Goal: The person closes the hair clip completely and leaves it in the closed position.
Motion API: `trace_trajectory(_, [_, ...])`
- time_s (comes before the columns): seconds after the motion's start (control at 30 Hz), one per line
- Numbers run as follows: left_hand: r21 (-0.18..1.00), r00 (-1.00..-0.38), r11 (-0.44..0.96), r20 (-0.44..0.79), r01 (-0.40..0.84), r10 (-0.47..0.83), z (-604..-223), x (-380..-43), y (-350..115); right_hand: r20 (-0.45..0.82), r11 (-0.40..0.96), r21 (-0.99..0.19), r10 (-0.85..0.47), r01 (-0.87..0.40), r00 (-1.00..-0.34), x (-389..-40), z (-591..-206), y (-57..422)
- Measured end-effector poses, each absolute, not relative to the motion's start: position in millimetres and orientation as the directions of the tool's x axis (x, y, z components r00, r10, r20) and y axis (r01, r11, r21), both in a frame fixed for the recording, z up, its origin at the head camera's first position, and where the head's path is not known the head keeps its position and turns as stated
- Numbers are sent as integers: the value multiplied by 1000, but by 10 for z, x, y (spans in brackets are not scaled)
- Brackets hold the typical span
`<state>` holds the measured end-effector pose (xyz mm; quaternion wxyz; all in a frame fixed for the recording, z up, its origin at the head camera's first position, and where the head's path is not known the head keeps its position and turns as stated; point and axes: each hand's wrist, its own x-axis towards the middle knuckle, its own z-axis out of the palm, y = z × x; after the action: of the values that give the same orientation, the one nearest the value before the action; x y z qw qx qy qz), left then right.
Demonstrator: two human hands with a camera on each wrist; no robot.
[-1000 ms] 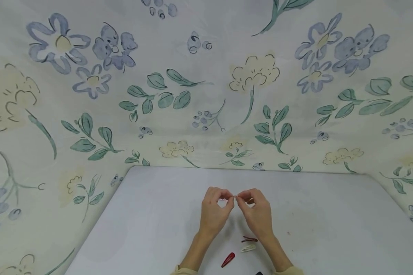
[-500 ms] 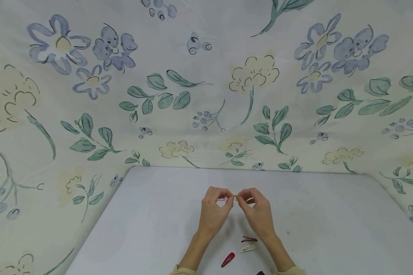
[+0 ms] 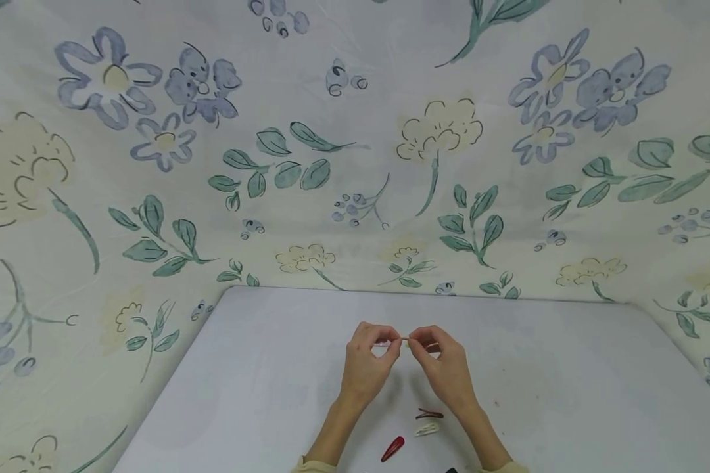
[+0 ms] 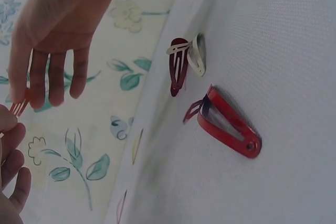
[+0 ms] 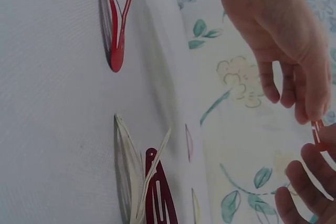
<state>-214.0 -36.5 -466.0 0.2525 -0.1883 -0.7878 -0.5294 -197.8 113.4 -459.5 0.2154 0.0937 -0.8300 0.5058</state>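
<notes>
An orange-red snap hair clip (image 4: 19,107) spans the small gap between both hands, raised over the table. My left hand (image 3: 367,368) pinches one end between thumb and fingertip. The other end is pinched by my right hand (image 3: 446,371). In the right wrist view the clip (image 5: 318,132) shows slender slotted arms, partly covered by fingertips. On the table nearer the body lie a bright red snap clip (image 3: 392,449), a cream one (image 3: 427,429) and a dark red one (image 3: 429,414). The wrist views show the red clip (image 4: 229,124) sprung apart, and the cream and dark red clips touching.
A dark object (image 3: 451,470) is cut off by the bottom edge. Small yellow (image 4: 137,147) and pink (image 4: 122,206) outlined shapes lie farther across the white table (image 3: 260,368). Floral cloth (image 3: 355,164) hangs behind and at the sides.
Both hands stay in nearly the same pose, pinching the clip. The gap between their fingertips looks slightly wider. The clips on the table lie as before.
</notes>
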Motion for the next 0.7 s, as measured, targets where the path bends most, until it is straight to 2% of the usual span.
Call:
trace_trajectory(0.5, [747, -809, 352, 585, 564, 56, -4652, -2141, -412, 291, 368, -893, 32, -259, -956, -1991, -4569, 1196])
trace_trajectory(0.7, [740, -807, 351, 583, 574, 90, -4659, -2148, -428, 272, 361, -900, 32, -243, -962, -1992, -4545, 1210])
